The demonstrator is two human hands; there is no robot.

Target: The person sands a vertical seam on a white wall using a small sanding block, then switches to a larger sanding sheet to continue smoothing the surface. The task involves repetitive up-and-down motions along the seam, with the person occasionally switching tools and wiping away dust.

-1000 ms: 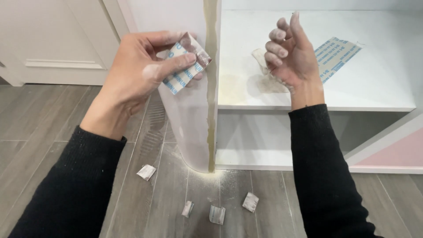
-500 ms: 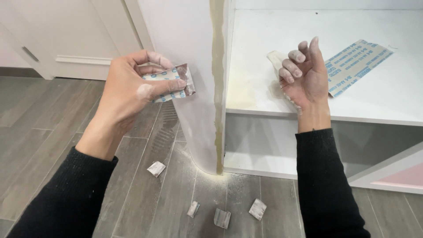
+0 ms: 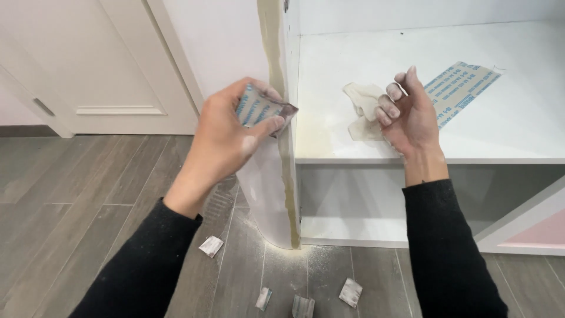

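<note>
- Left hand (image 3: 226, 138) pinches folded sandpaper (image 3: 263, 109) flat against cabinet edge (image 3: 282, 147), evidently for sanding.
- Right hand (image 3: 409, 115) loosely curled, empty, beside a crumpled rag (image 3: 362, 106) on the shelf (image 3: 500, 135).

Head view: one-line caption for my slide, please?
Left hand presses folded sandpaper against cabinet's tan edge; right hand hovers by crumpled white cloth.

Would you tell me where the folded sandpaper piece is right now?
In the head view, left of centre, the folded sandpaper piece is pinched in the left hand, against the cabinet's beige front edge.
</note>
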